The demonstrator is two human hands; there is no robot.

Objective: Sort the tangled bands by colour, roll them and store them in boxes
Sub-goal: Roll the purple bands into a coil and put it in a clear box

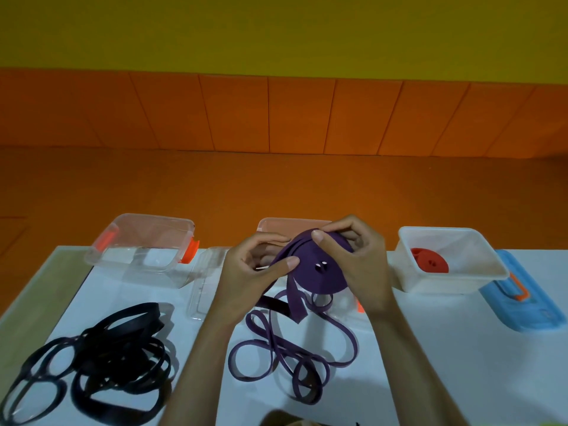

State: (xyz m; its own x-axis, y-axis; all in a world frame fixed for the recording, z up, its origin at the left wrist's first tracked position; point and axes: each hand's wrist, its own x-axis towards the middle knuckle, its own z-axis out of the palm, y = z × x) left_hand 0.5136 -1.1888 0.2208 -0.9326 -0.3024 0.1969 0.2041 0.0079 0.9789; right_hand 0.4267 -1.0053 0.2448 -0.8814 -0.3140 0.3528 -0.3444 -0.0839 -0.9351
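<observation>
Black bands (pixel 101 361) heaped front left on table (pixel 445 348). Loose purple band (pixel 292 355) loops below hands. Left hand (pixel 249 272), right hand (pixel 359 259): fingers curled, pinching purple roll (pixel 322 279) above middle box (pixel 276 224). Red roll (pixel 430 262) inside right box (pixel 436 285).

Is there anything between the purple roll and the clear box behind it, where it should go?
Nothing visible blocks it. The left hand and right hand hold the purple roll just before the clear box; the hands hide most of it. The band's unrolled tail lies on the table.
</observation>
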